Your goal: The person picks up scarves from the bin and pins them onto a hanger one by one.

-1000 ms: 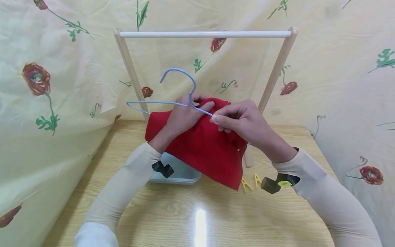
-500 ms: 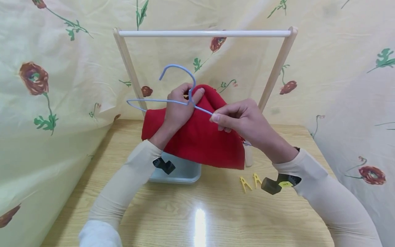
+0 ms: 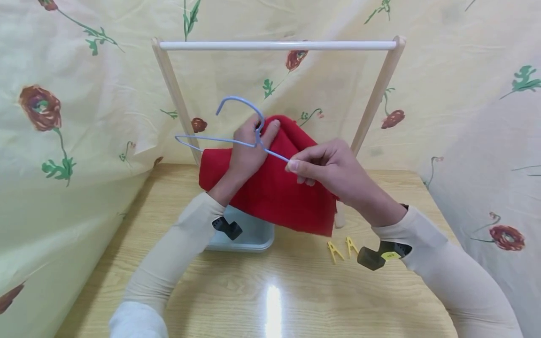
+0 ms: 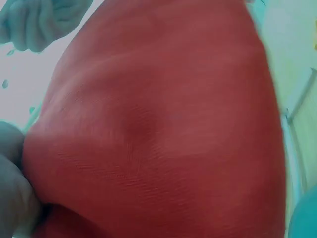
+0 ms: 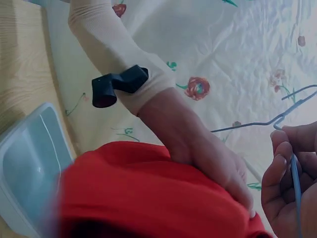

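A blue wire hanger (image 3: 220, 140) is raised above the table with its hook up and leaning left. My right hand (image 3: 327, 164) pinches its right arm between thumb and fingertips. Red cloth (image 3: 291, 197) drapes below and behind the hanger, its left part covering some of the hanger's lower left side. My left hand (image 3: 249, 150) grips the cloth's upper part close behind the hanger's neck, thumb pointing up. Red cloth (image 4: 163, 119) fills most of the left wrist view. In the right wrist view, the right hand's curled fingers (image 5: 277, 178) lie around the blue wire.
Behind the hands stands a rack with a white rail (image 3: 274, 45) and wooden posts. A pale blue plastic bin (image 3: 253, 246) sits on the wooden table (image 3: 228, 291), partly hidden by cloth and left arm. Yellow clothespins (image 3: 335, 252) lie to the right. Flowered fabric (image 3: 93, 141) surrounds the table.
My left hand has turned more upright and lifted the cloth's top edge. The cloth's lower corner has risen. The right hand keeps its pinch on the hanger, almost in place.
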`<state>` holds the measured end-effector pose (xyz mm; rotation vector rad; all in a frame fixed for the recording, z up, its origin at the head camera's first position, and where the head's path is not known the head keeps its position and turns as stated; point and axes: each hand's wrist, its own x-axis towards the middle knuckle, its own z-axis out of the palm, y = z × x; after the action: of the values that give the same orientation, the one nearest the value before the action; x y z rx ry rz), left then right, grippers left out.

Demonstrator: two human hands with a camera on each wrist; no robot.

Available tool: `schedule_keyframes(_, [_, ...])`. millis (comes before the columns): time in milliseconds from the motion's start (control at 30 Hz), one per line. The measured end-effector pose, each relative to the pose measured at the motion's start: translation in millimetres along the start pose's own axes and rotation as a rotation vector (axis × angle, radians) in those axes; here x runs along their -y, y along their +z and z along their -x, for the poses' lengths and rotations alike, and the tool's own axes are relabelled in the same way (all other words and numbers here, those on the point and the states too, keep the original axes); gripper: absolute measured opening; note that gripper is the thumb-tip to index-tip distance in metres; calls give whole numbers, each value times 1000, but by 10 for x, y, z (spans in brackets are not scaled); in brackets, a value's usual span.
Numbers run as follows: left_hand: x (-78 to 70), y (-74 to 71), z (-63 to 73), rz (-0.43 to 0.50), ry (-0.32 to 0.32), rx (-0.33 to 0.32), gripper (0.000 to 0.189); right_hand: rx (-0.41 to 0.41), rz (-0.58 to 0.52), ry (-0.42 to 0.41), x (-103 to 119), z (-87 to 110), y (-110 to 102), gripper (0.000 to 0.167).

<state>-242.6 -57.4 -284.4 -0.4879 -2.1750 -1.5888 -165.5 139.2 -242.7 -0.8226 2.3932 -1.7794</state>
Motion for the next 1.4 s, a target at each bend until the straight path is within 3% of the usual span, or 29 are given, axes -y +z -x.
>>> schedule_keyframes(67, [13,-22,-19,30,-10,-39,25,5,-5,-6,-6,8,13,16])
schedule_keyframes(133, [25,-44,-23,63,-18,1,23,-2,-5,-15,-2,8,14,15])
schedule_keyframes(233, [45,-62,12,150,-43,199,23,-32,0,-21,13,-3,0,15])
schedule_keyframes(333, [42,-58,43,149,-37,381,24,-65,-13,-17,28,-17,-22,17])
schedule_keyframes(400, [29,-44,50,103,8,460,24,-82,-37,-19,39,-25,-32,17])
schedule_keyframes(600, [-6,-5,77,-175,165,613,16,-130,-52,-50,74,-50,-43,15])
schedule_keyframes(700, [-5,7,101,-228,231,665,10,-149,-49,-47,82,-53,-52,15])
schedule_keyframes(800, [-3,-3,125,-208,262,688,10,-166,-53,-42,85,-59,-60,14])
schedule_keyframes(933, [-17,-45,153,-168,264,735,22,-171,-29,-40,92,-67,-68,14])
schedule_keyframes(1167, [-14,-110,184,-99,238,911,50,-159,32,-38,106,-90,-73,18])
schedule_keyframes(1300, [-2,-110,204,-101,231,966,41,-153,15,-40,101,-104,-62,16])
schedule_keyframes(1400, [8,-101,217,-104,281,951,31,-147,3,-41,89,-111,-51,15])
